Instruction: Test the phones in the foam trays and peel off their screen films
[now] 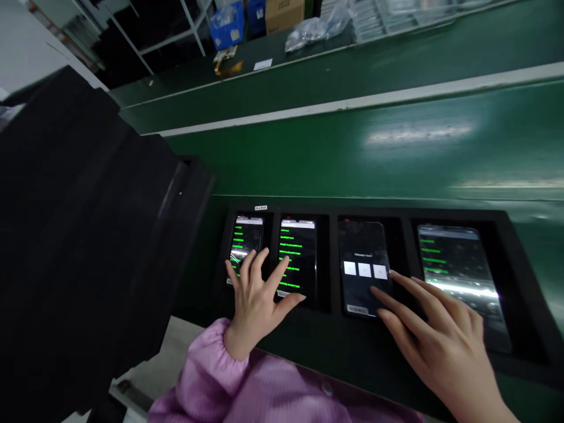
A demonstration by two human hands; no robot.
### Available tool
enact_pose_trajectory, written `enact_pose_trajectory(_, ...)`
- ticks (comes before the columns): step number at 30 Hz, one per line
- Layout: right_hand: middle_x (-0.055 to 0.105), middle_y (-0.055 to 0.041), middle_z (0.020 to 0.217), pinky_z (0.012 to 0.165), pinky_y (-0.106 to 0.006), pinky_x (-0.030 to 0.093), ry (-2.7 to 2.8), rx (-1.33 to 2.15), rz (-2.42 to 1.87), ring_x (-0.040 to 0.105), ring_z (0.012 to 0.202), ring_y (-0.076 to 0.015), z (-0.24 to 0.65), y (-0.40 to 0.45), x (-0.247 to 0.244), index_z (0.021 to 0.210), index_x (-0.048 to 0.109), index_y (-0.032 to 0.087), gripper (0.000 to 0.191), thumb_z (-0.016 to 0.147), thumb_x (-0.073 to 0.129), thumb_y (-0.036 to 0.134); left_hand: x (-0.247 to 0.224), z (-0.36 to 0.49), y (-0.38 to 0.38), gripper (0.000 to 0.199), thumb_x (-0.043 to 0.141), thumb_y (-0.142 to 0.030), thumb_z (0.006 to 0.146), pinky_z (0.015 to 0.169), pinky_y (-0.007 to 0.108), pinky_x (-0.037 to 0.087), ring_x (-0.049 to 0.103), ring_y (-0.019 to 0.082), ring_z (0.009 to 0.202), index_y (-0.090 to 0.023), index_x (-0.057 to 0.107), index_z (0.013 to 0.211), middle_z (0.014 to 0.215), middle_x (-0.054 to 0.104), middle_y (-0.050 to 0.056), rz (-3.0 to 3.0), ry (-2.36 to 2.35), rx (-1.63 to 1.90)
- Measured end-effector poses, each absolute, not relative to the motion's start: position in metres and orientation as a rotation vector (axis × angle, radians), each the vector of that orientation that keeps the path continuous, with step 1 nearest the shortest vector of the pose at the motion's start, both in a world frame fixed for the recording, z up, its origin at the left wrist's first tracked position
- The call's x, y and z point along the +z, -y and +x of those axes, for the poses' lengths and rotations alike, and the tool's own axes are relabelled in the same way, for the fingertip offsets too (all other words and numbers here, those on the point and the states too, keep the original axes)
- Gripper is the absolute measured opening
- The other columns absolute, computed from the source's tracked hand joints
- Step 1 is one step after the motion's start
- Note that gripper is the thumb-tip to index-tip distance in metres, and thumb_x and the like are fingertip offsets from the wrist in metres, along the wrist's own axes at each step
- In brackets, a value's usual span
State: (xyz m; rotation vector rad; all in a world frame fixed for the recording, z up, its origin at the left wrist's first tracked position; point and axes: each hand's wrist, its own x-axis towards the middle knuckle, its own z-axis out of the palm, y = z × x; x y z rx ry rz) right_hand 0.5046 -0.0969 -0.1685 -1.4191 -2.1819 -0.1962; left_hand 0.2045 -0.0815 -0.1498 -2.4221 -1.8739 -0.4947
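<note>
Several smartphones lie face up in the recesses of a black foam tray (332,282). My left hand (256,291) is spread over the two left phones, its index fingertip at the screen of the second phone (304,252); the leftmost phone (247,232) is partly covered by the other fingers. Both of these screens list green lines of text. The third phone (361,235) shows "Vibrator test" above three white squares. Fingers of my right hand (440,329) reach across this phone's right side, stretched apart. Behind that hand the rightmost phone (462,270) shows green text and glare.
A tall stack of black trays (97,235) rises close on the left. Green work surface (317,158) stretches behind the tray. On a raised shelf at the back are a blue bin (227,26), a cardboard box (284,14) and clear plastic bags (312,32).
</note>
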Motion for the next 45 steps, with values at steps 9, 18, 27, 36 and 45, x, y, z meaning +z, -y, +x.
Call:
enact_pose_trajectory(9,0.069,-0.0173,0.137,0.089,-0.052,0.043,2.142,-0.211,-1.382,0.066,0.119,-0.0414,0.501,0.095,-0.168,0.118,0.074,0.019,0.022,0.107,0.058,0.029,-0.152,0.193,0.098,0.051,0.055,-0.051,0.106,0.134,0.063,0.008,0.048,0.031,0.144,-0.026,0.061,0.149,0.148,0.06,0.013,-2.376,1.935,-0.528)
enact_pose_trajectory(18,0.069,-0.0143,0.138,0.093,-0.05,0.044,2.142,-0.193,-1.427,0.065,0.121,-0.0373,0.501,0.096,-0.167,0.118,0.075,0.021,0.018,0.106,0.063,0.026,-0.151,0.203,0.103,0.045,0.056,-0.051,0.105,0.135,0.06,0.005,0.048,0.029,0.144,-0.032,0.066,0.144,0.148,0.06,0.01,-2.518,1.808,-0.573)
enact_pose_trajectory(27,0.071,-0.0126,0.135,0.098,-0.048,0.045,2.086,-0.136,-1.483,0.065,0.122,-0.032,0.496,0.096,-0.162,0.114,0.077,0.022,0.016,0.105,0.065,0.027,-0.161,0.199,0.104,0.043,0.056,-0.048,0.105,0.133,0.067,0.002,0.047,0.032,0.142,-0.031,0.068,0.143,0.15,0.058,0.013,-2.513,1.688,-0.475)
enact_pose_trajectory(36,0.073,-0.0111,0.133,0.101,-0.045,0.045,2.052,-0.137,-1.516,0.066,0.122,-0.0286,0.493,0.096,-0.159,0.11,0.079,0.022,0.016,0.105,0.064,0.026,-0.163,0.195,0.102,0.044,0.06,-0.047,0.104,0.131,0.071,0.006,0.047,0.033,0.142,-0.032,0.067,0.145,0.149,0.059,0.014,-2.515,1.611,-0.402)
enact_pose_trajectory(45,0.071,-0.0094,0.136,0.102,-0.047,0.048,2.091,-0.112,-1.56,0.065,0.125,-0.0286,0.496,0.094,-0.155,0.114,0.078,0.026,0.019,0.106,0.061,0.03,-0.164,0.195,0.101,0.045,0.063,-0.045,0.102,0.131,0.073,0.007,0.05,0.034,0.14,-0.032,0.068,0.144,0.147,0.062,0.013,-2.519,1.613,-0.46)
